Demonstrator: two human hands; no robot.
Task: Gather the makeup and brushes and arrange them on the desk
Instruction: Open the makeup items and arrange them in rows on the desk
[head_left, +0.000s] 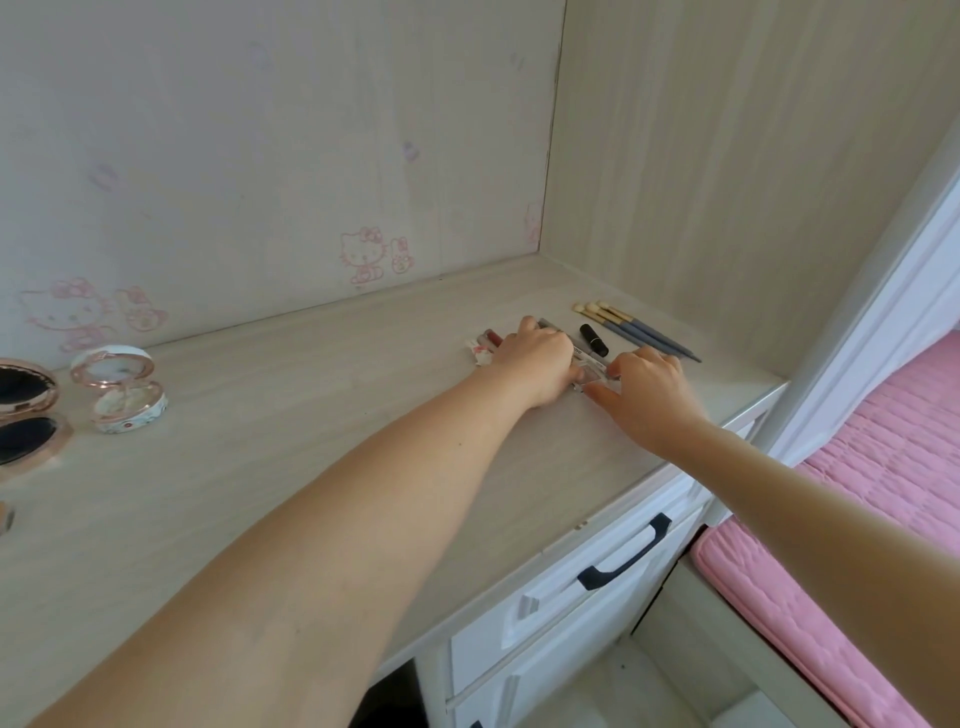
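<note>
While both arms reach to the far right end of the desk (311, 426), the hands meet over a small clear case (594, 375) lying flat on the top. The left hand (537, 364) covers the case's left part, knuckles bent and fingers curled down; whether they grip it or only press on it cannot be told. The right hand (649, 397) pinches the case's near right corner between thumb and forefinger, the thumb stretched along the near edge. Just behind the case lies a black tube (594, 340). To its right are three brushes (636, 333) with blue-grey handles, side by side, pale heads toward the back wall. Left of the left hand, partly hidden by it, lie red lip tubes (485, 340). Well apart, at the desk's left end, a white compact (124, 392) stands open, and beside it a rose-gold compact (26, 410), also open. Below the top is a white drawer with a dark handle (623, 553). A pink bedcover (883, 467) shows at right.
</note>
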